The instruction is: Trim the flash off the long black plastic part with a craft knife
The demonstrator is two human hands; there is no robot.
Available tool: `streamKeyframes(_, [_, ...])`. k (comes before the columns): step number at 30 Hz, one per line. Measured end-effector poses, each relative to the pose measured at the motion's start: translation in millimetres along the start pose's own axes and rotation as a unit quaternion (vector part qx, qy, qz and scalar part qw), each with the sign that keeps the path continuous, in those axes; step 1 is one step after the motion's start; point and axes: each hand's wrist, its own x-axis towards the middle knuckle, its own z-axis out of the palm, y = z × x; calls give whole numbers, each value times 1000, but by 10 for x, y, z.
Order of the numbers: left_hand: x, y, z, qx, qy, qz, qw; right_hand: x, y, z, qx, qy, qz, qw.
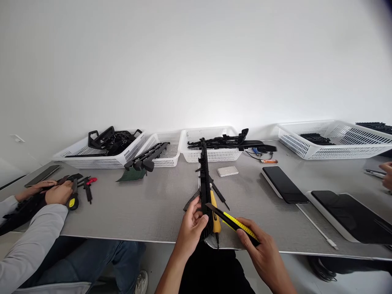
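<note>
My left hand (192,220) is closed around the lower end of a long black plastic part (204,175), which stands lengthwise away from me over the table edge. In my right hand (260,245) is a yellow and black utility knife (235,223), its blade out and pointing left. The blade tip lies at the right edge of the plastic part; whether it touches cannot be made out. Just behind the part, a yellow-handled tool with a cord (215,208) rests on the table, partly hidden. Beside it lies a thin black tool (221,194).
White baskets (211,156) with black plastic parts line the wall. A small white box (228,171), a phone on a white block (283,183), a larger device (349,212) and a white cable (317,226) lie rightward. At left, a co-worker's hands (58,192) handle a dark part.
</note>
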Motion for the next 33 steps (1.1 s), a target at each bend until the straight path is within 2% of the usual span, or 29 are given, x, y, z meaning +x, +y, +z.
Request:
streamKeyframes(5, [2,-4,1,-7,-3,5,1000,-1,9,-1,-3,-17,-6,1000])
streamKeyframes(14, [13,-2,21,-18,-5,12,1000,-24,76,31,-12,2,-24,1000])
streamKeyframes(33, [12,20,33,-31,2,9,999,-33,35,35,-27,14,-41,999])
